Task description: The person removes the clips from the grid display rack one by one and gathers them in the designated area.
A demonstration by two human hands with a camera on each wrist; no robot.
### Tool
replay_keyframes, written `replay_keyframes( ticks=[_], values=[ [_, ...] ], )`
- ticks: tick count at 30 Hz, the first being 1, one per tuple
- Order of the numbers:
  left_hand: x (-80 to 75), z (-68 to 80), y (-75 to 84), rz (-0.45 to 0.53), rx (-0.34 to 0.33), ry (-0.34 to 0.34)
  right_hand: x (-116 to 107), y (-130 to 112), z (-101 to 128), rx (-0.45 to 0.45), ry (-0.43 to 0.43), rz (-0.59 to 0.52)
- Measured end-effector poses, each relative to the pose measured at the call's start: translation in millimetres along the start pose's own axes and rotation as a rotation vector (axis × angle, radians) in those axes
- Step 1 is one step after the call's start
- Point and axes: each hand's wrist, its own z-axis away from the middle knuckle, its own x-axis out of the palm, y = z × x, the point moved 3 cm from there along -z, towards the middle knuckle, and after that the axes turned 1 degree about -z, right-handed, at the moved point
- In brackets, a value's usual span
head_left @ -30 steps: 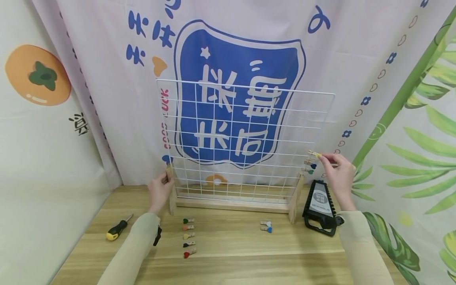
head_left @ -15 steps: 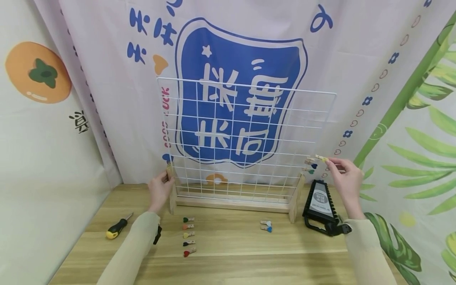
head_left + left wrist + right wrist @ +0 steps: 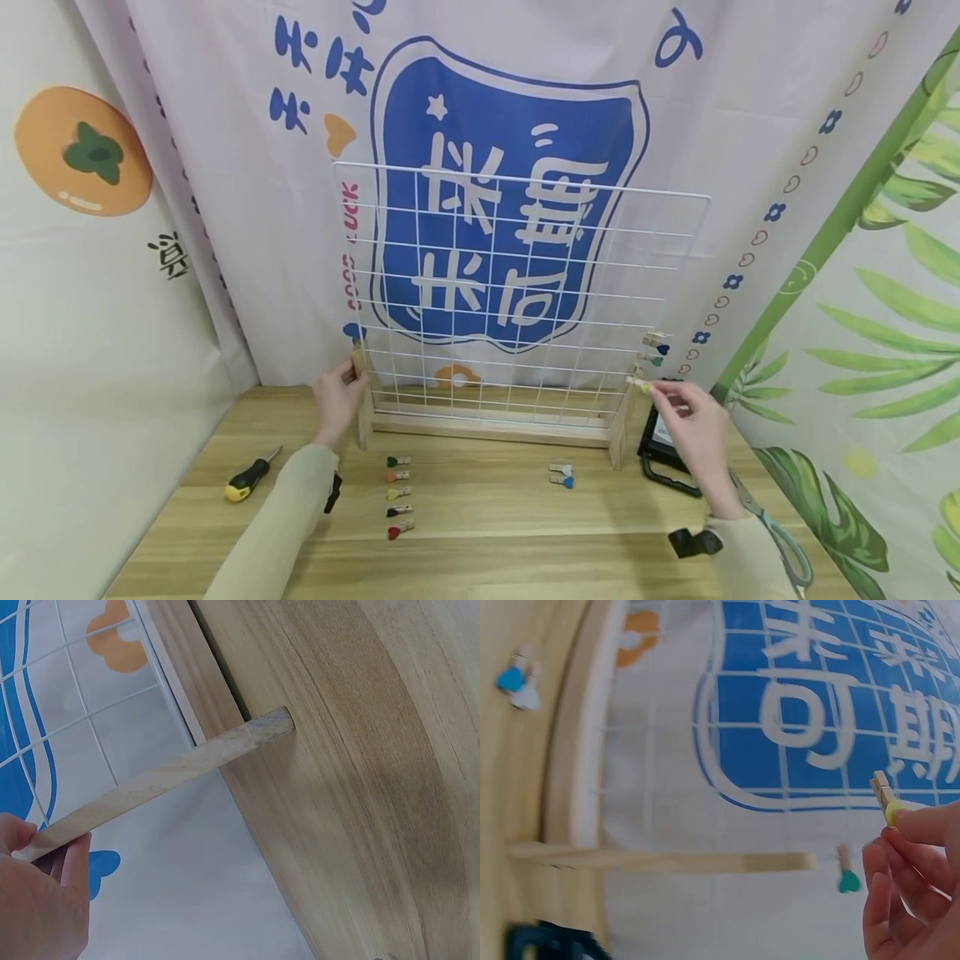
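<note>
— Behind your pale wooden tabletop [image 3: 480,542] hung printed cloth: a blue badge with white characters in the middle, an orange fruit to the left, green leaves to the right. What did your hands have?

— Your right hand [image 3: 693,425] pinched a small wooden clothespin with a yellow heart [image 3: 640,383] between thumb and fingertips, fingers curled, the peg's wooden end pointing toward the right edge of the white wire grid panel [image 3: 517,283]. It was off the wire, low down, beside the right wooden foot [image 3: 621,429]. Your left hand [image 3: 337,400] gripped the left wooden upright [image 3: 362,408] of the grid's stand, which I judged was to steady the frame.

— And around that?

— Two more pegs, one with a blue heart [image 3: 657,342] and one with a green heart [image 3: 651,360], were clipped on the grid's right edge just above your peg. Five pegs [image 3: 397,497] lay in a column on the tabletop in front of the stand, and a pair [image 3: 560,476] lay further right. A black flat tool holder [image 3: 663,454] sat partly hidden behind your right hand, scissors [image 3: 780,542] by your right sleeve, and a yellow-and-black screwdriver [image 3: 249,479] well off to the left. Only the stand's right foot crowded your peg.
</note>
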Motion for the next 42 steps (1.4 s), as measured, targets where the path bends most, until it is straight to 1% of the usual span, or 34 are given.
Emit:
replay_keyframes(
  ticks=[3,6,10,12,16,18,24,28,31,38,42],
  values=[
    [0.8,-0.4,-0.7,-0.002,-0.006,-0.007,13.4,5.4,19.3,-0.009,-0.041,0.012],
    [1.2,-0.3,-0.9,-0.001,-0.012,-0.009,28.0,11.6,39.1,-0.008,-0.1,0.001],
    [1.2,-0.4,-0.8,-0.004,-0.013,-0.002,46.0,19.9,63.6,0.024,-0.185,-0.014],
    [0.9,-0.5,-0.8,-0.007,-0.011,0.003,53.9,24.2,74.2,0.056,-0.229,-0.007],
    [1.3,-0.1,-1.4,-0.007,-0.007,0.009,67.0,30.9,90.4,0.111,-0.314,-0.005],
    [1.6,0.0,-1.5,-0.004,-0.008,0.006,73.0,34.2,96.6,0.124,-0.341,0.001],
    [1.5,-0.5,-1.1,0.004,-0.002,0.014,89.6,39.6,111.3,0.116,-0.421,0.011],
    [1.5,-0.6,-2.0,0.003,-0.002,0.018,98.2,39.9,118.4,0.107,-0.495,0.062],
    [1.7,-0.8,-2.9,0.004,-0.006,0.012,102.3,40.3,122.4,0.103,-0.532,0.103],
    [2.1,-1.5,-2.9,0.015,-0.008,0.006,105.3,39.6,121.6,0.077,-0.537,0.143],
    [1.8,-1.7,-2.6,0.012,-0.006,0.008,105.6,39.6,120.7,0.072,-0.536,0.191]
  ],
)
